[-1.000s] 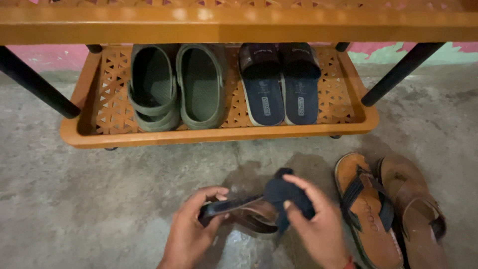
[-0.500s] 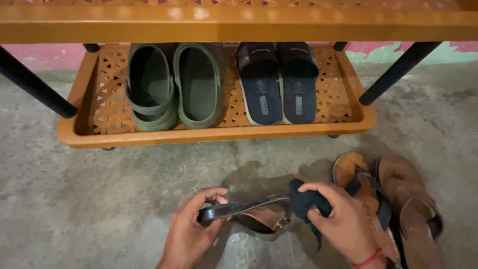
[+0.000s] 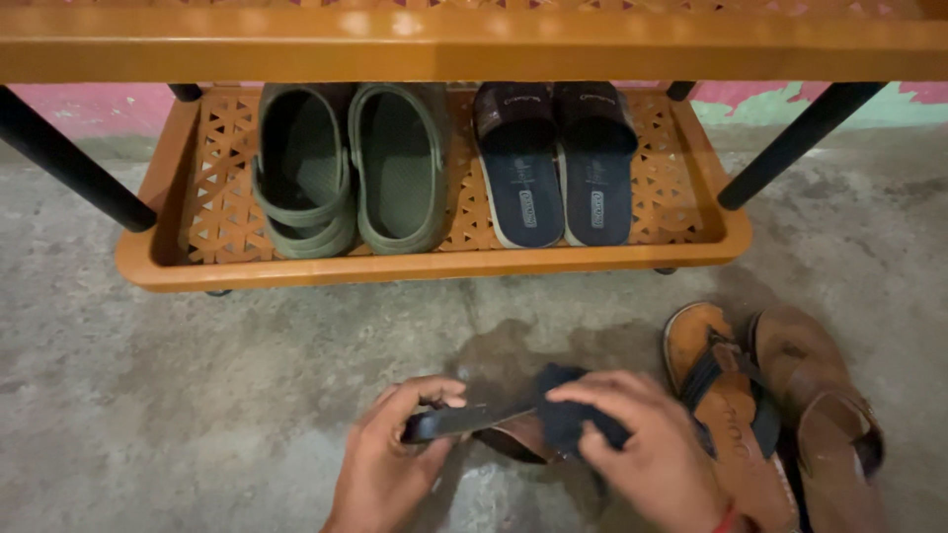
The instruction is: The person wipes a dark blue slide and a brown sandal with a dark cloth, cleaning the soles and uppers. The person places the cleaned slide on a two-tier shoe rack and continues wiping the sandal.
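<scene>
A brown sandal is held just above the concrete floor. The left hand pinches its dark end; the right hand presses a dark cloth against it, fingers curled. Two brown sandals lie just right. Behind, an orange rack holds green clogs and navy slides with small pale oblong labels.

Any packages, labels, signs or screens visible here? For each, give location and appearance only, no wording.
No packages, signs or screens.
Left slide label: small pale upright rectangle on the heel of the left navy slide, lower rack shelf.
Right slide label: matching pale rectangle on the right navy slide beside it.
Sandal imprint: faint dark stamped marking on the tan footbed of the brown sandal on the floor, right of the hands.
</scene>
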